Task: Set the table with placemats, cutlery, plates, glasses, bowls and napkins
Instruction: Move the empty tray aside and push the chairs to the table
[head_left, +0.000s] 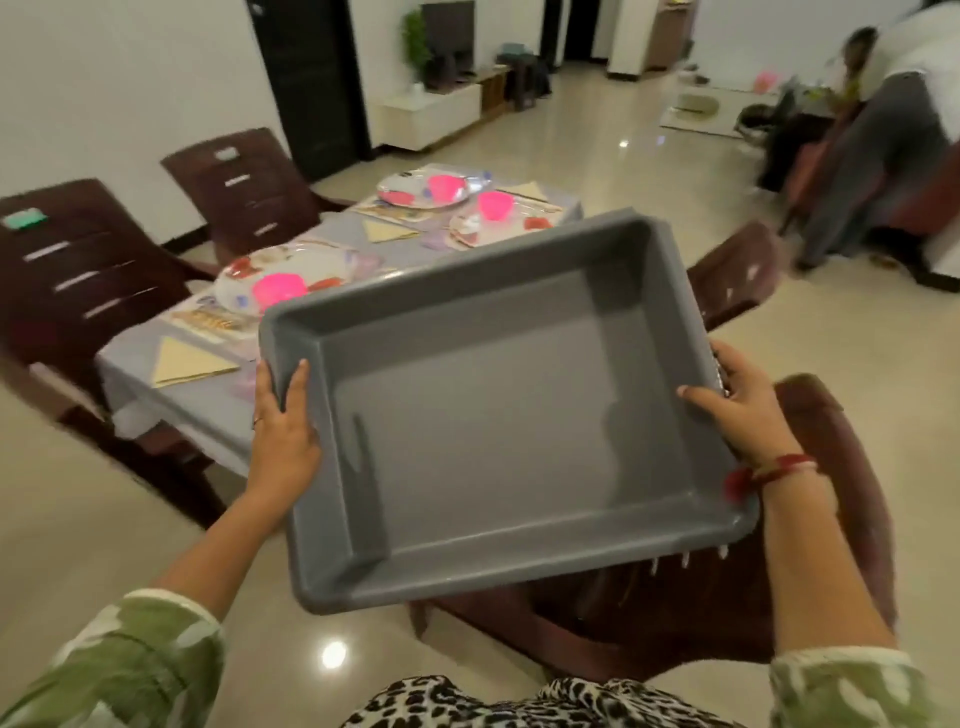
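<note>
I hold an empty grey plastic tub (483, 415) in the air in front of me. My left hand (283, 431) grips its left rim, thumb inside. My right hand (743, 410) grips the right rim the same way. Behind the tub stands the table (208, 405) with a grey cloth. On it lie patterned plates (291, 275) with pink bowls (278, 291), placemats (208, 322) and folded beige napkins (182, 361). The tub hides the table's near right part.
Dark wooden chairs stand at the table's left side (78, 270) and right side (737, 275). Another dark chair (831, 467) is right under the tub. A person (852, 171) stands at the far right. Glossy floor tiles spread all around.
</note>
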